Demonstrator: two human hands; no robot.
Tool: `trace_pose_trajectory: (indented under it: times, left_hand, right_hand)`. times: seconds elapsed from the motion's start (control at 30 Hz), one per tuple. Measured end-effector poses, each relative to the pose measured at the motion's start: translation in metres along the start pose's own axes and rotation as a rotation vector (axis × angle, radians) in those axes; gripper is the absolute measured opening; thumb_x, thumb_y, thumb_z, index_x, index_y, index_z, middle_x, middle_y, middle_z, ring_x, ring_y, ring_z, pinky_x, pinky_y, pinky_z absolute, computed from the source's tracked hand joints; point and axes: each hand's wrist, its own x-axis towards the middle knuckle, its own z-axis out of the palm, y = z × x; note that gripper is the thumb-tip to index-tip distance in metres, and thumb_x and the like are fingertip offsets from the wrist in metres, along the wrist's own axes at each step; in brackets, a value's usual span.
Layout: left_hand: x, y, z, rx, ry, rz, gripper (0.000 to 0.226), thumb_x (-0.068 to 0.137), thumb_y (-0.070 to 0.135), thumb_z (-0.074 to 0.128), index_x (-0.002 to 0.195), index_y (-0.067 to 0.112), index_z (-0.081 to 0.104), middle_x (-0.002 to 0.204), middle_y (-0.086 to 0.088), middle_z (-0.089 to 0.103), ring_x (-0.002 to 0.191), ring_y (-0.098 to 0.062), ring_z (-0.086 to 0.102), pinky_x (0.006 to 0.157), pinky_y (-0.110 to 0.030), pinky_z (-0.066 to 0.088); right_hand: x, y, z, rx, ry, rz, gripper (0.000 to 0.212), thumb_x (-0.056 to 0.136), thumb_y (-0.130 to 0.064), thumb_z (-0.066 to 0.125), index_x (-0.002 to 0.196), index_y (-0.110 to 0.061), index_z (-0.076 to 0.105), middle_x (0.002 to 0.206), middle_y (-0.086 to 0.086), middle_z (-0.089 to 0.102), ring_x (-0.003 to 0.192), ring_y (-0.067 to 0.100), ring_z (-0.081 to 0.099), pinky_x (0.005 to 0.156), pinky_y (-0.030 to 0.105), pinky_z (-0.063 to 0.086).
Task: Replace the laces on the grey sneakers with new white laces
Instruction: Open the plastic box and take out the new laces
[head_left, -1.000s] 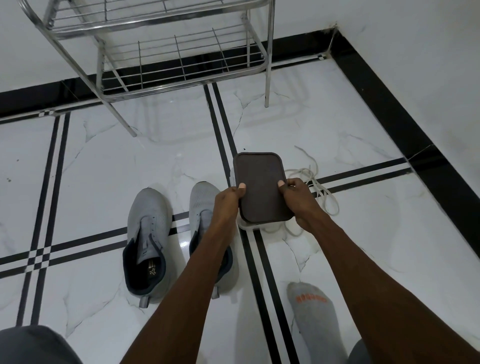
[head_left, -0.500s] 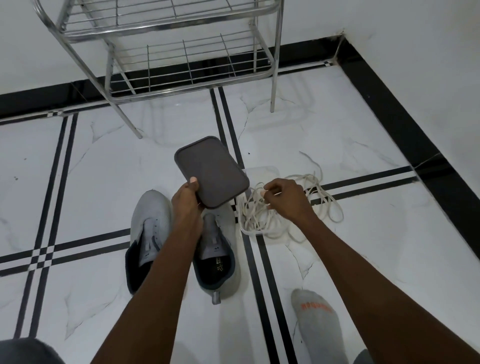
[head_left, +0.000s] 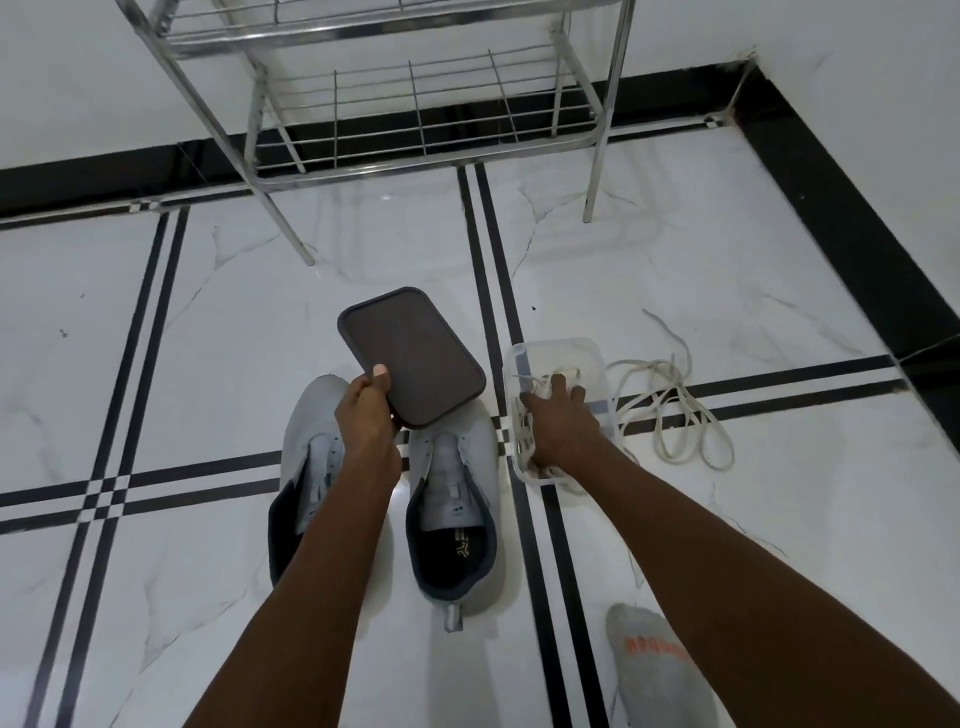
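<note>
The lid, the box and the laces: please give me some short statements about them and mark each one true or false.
1. The left hand holds the dark lid above the grey sneakers. True.
2. The lid sits closed on the clear box. False: the box is open and the lid is held away from it.
3. The right hand reaches into the clear box. True.
4. The loose laces lie on the floor left of the sneakers. False: they lie right of the box.
5. Both sneakers are laced. False: no laces show on them.

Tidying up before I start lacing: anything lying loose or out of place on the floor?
Yes: a tangled lace sprawls on the floor right of the clear box, outside it.
</note>
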Motion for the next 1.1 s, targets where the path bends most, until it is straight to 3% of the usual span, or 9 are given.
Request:
trace_pose_trajectory:
  times: [0.17,0.27,0.37,0.47,0.53,0.73,0.8,0.97,1.1]
  left_hand:
    - [0.002,-0.005,-0.001,0.008,0.005,-0.010,0.013,0.104,0.024,0.059,0.094,0.020,0.066,0.116,-0.005,0.069,0.106,-0.023,0.065,0.087,-0.040,0.058]
    - [0.006,-0.003,-0.002,-0.017,0.014,-0.008,0.013,0.103,0.023,0.059,0.096,0.017,0.067,0.118,-0.007,0.070,0.109,-0.024,0.066,0.088,-0.040,0.059]
    - [0.009,-0.002,-0.005,-0.039,0.022,-0.012,0.014,0.103,0.023,0.060,0.095,0.016,0.068,0.113,-0.004,0.071,0.107,-0.022,0.067,0.080,-0.035,0.059]
    - [0.009,0.002,-0.006,-0.058,0.029,-0.015,0.013,0.102,0.024,0.061,0.095,0.016,0.068,0.112,-0.004,0.071,0.104,-0.021,0.068,0.077,-0.034,0.058]
    - [0.011,0.006,-0.004,-0.078,0.034,-0.020,0.012,0.102,0.024,0.061,0.097,0.016,0.068,0.113,-0.005,0.071,0.103,-0.020,0.068,0.077,-0.034,0.058]
    - [0.015,0.012,-0.001,-0.132,0.038,-0.021,0.014,0.102,0.024,0.061,0.109,0.013,0.067,0.113,-0.005,0.071,0.107,-0.023,0.068,0.087,-0.039,0.059]
    - [0.017,0.013,0.000,-0.146,0.042,-0.016,0.013,0.102,0.024,0.061,0.106,0.014,0.068,0.115,-0.005,0.071,0.109,-0.023,0.068,0.091,-0.040,0.059]
    - [0.031,0.013,-0.006,-0.206,0.056,-0.003,0.012,0.103,0.026,0.059,0.104,0.019,0.069,0.116,-0.002,0.072,0.114,-0.022,0.067,0.084,-0.035,0.058]
    - [0.038,0.015,-0.011,-0.265,0.097,-0.013,0.010,0.101,0.021,0.062,0.096,0.018,0.070,0.110,-0.003,0.074,0.110,-0.025,0.069,0.099,-0.046,0.056]
  right_hand:
    - [0.007,0.001,0.014,0.146,0.123,-0.088,0.026,0.092,-0.006,0.063,0.118,-0.005,0.062,0.125,0.016,0.052,0.109,0.033,0.059,0.091,0.045,0.055]
    - [0.009,0.006,0.013,0.247,0.125,-0.083,0.014,0.090,0.000,0.063,0.102,-0.002,0.069,0.105,0.016,0.067,0.092,0.030,0.069,0.081,0.036,0.058]
    - [0.006,0.012,-0.002,0.405,0.156,-0.030,0.007,0.080,-0.001,0.070,0.084,0.000,0.075,0.083,0.017,0.073,0.078,0.029,0.071,0.063,0.026,0.047]
    - [-0.004,0.022,-0.021,0.708,0.179,0.013,0.008,0.075,-0.008,0.077,0.081,-0.003,0.078,0.075,0.015,0.074,0.070,0.026,0.071,0.063,0.031,0.056]
    - [-0.015,0.026,-0.040,1.027,0.069,0.009,0.009,0.077,-0.005,0.079,0.086,-0.005,0.078,0.076,0.014,0.074,0.070,0.024,0.072,0.065,0.031,0.059]
    - [-0.020,0.018,-0.101,1.629,-0.054,-0.125,0.016,0.089,0.001,0.068,0.104,0.003,0.073,0.094,0.021,0.073,0.081,0.025,0.071,0.085,0.040,0.061]
    - [-0.013,0.009,-0.120,1.742,-0.073,-0.168,0.013,0.092,0.001,0.065,0.102,0.003,0.072,0.091,0.020,0.070,0.076,0.021,0.069,0.085,0.038,0.061]
    - [0.026,-0.025,-0.151,1.967,-0.112,-0.178,0.013,0.093,0.002,0.063,0.105,0.005,0.068,0.104,0.021,0.071,0.089,0.025,0.073,0.073,0.030,0.061]
    - [0.068,-0.045,-0.145,1.913,-0.067,-0.109,0.023,0.090,0.003,0.068,0.112,0.009,0.065,0.100,0.021,0.070,0.084,0.026,0.072,0.075,0.035,0.063]
